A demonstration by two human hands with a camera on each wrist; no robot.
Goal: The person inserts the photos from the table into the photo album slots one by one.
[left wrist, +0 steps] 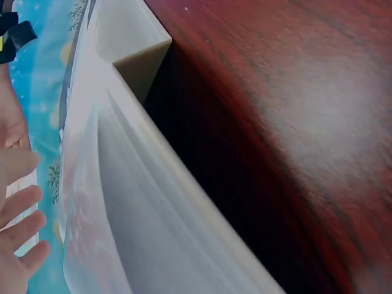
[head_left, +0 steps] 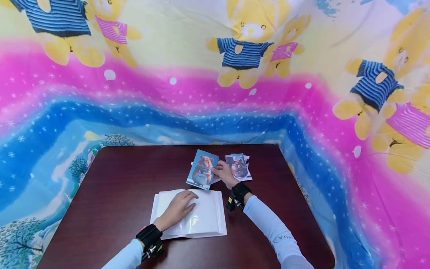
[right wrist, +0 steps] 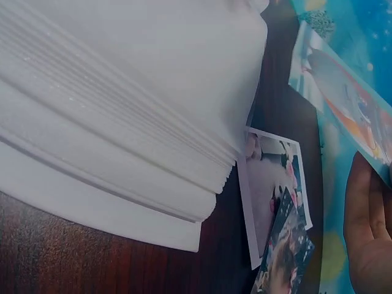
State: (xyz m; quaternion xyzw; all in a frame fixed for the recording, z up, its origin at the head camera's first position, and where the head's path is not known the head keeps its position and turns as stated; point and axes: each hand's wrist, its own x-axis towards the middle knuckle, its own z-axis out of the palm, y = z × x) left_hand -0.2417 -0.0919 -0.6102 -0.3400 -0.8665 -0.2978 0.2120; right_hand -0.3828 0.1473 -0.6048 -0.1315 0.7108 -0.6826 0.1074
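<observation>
An album point(head_left: 206, 215) with white pages and clear, glossy sleeves lies spread out on the table. My left hand point(head_left: 179, 206) rests on its pages with relaxed fingers; the left wrist view catches those fingers point(left wrist: 21, 223) at its left edge. Beyond the album, my right hand point(head_left: 226, 175) pinches the right edge of a photo card point(head_left: 202, 170) showing a cartoon hamster on blue. In the right wrist view the card point(right wrist: 349, 98) is tilted up above the table, and the right hand point(right wrist: 367, 223) shows partly at the edge.
To the right of the held card lies a small pile of hamster photo cards point(head_left: 237, 167). More loose photos point(right wrist: 269, 177) lie past the album's edge in the right wrist view. The dark wooden table point(head_left: 134, 168) is backed by a cartoon bear curtain point(head_left: 188, 93).
</observation>
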